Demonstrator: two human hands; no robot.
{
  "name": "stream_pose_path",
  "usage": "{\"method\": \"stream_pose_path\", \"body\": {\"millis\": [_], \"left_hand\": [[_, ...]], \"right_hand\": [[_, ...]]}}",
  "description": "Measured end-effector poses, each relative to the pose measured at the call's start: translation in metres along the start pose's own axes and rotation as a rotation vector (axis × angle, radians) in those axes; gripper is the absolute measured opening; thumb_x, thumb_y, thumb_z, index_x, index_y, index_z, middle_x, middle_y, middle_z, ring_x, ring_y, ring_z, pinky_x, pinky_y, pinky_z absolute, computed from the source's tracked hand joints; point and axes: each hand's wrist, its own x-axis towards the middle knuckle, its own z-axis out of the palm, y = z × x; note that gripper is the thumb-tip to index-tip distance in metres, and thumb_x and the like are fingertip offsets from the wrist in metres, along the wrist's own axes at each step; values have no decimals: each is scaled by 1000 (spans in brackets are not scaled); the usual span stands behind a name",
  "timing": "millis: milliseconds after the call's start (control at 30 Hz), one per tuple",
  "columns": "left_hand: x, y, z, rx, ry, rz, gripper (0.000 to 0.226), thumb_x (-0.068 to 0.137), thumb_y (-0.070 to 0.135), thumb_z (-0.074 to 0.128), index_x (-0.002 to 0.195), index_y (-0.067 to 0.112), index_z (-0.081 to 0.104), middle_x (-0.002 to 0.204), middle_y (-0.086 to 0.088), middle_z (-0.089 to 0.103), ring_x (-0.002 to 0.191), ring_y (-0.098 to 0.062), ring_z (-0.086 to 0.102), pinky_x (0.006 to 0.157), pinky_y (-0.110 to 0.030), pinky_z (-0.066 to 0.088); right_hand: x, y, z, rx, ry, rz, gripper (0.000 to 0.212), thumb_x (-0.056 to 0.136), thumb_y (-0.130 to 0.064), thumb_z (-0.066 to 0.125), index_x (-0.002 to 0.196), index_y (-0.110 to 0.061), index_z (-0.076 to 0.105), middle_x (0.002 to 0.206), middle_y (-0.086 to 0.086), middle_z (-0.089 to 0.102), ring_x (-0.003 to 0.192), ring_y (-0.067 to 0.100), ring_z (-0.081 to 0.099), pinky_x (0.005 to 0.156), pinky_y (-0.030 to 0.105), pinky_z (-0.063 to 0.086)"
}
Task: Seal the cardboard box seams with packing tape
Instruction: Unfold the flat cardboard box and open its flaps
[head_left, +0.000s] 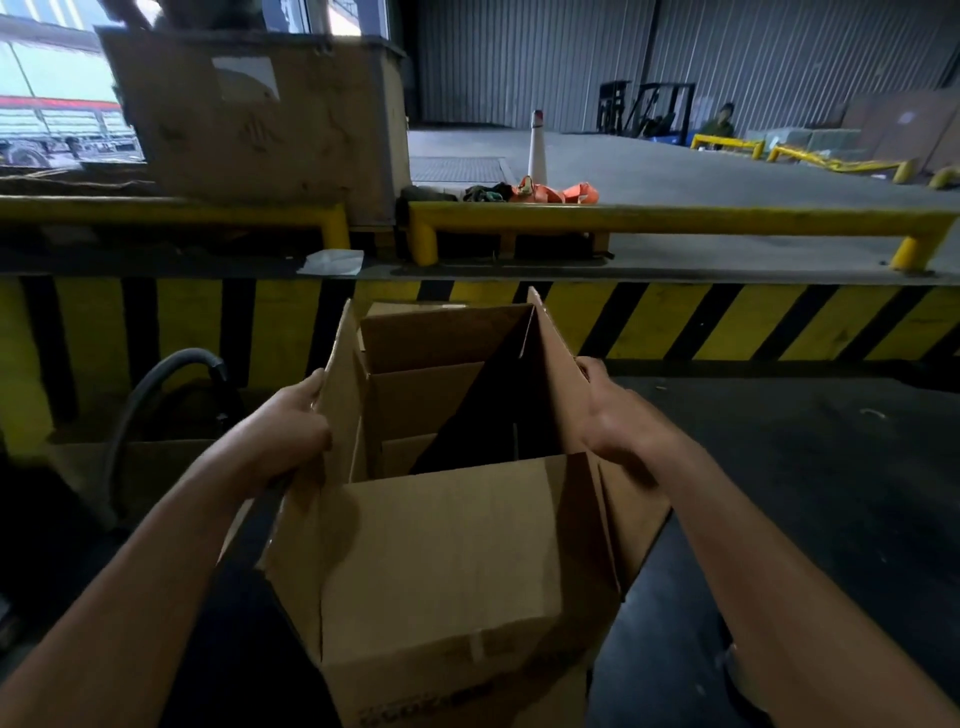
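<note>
A brown cardboard box (441, 561) stands open in front of me, its flaps up and its inside empty and partly in shadow. My left hand (291, 421) grips the left side flap near its top edge. My right hand (608, 410) holds the right side flap, fingers curled over the edge. The near flap leans toward me and the far flap stands upright. No packing tape shows in view.
A raised dock edge with yellow and black stripes (675, 322) runs across behind the box, topped by yellow rails (675, 218). A grey hose (156, 384) curves at left. A large worn carton (249, 119) sits behind. A person (719, 122) sits far off by a forklift.
</note>
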Motion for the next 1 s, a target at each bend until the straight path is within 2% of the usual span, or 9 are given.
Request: {"method": "stream_pose_path", "body": {"millis": [100,200,267,400,567,700,767,900,1000], "left_hand": [[-5,-4,5,-41,119,11,77,95,-1,54,158,32,26,108,-4,63,87,-28,71,61,-40,60],[-6,2,17,-12,132,61,71,96,2,54,157,28,30,101,-3,64,87,-26,70,71,-46,62],[-3,6,18,-11,115,68,72,96,4,55,158,28,27,102,-3,66,87,-25,71,75,-48,62],[0,2,13,52,114,59,81,96,7,54,162,34,15,115,-3,62,89,-27,71,74,-51,63],[-3,-10,3,37,65,25,84,98,6,52,160,42,9,142,-14,49,101,-29,66,72,-45,62],[-3,-10,-7,63,30,39,75,100,6,53,158,42,20,114,-4,61,91,-28,70,64,-41,61],[-2,-8,-8,36,7,43,73,100,4,52,156,42,24,107,1,60,91,-27,70,62,-38,59],[2,-7,-7,-17,-7,13,75,99,2,51,158,37,21,107,2,56,95,-29,67,62,-39,58],[6,-7,-8,-28,6,-20,80,97,3,55,160,35,18,122,-6,55,96,-30,65,63,-40,57]], "right_hand": [[-3,3,-8,3,-72,-45,92,90,-6,62,155,-35,4,96,-2,51,76,17,58,56,28,46],[-6,2,-11,-22,-79,-42,92,91,-6,60,155,-39,3,110,5,57,82,21,62,62,32,53],[-6,3,-6,-33,-47,-25,95,90,-6,63,155,-39,2,112,8,58,80,20,62,58,30,51],[-4,8,8,-15,21,-28,97,90,-8,64,154,-42,1,109,8,57,75,16,61,52,26,46],[-5,15,4,8,99,-32,93,87,-7,66,155,-41,11,117,9,57,82,19,60,67,37,57],[-8,21,0,-16,146,-46,86,92,-7,60,157,-36,13,127,7,55,78,12,57,58,26,49],[-9,20,3,-40,160,-45,85,93,-7,58,157,-35,11,121,7,56,72,12,58,51,23,43],[-7,16,7,-84,181,-24,86,93,-5,57,157,-35,9,108,7,58,68,14,59,48,24,42],[-5,17,5,-201,178,0,89,93,-11,61,157,-35,5,116,8,60,71,13,57,50,24,43]]}}
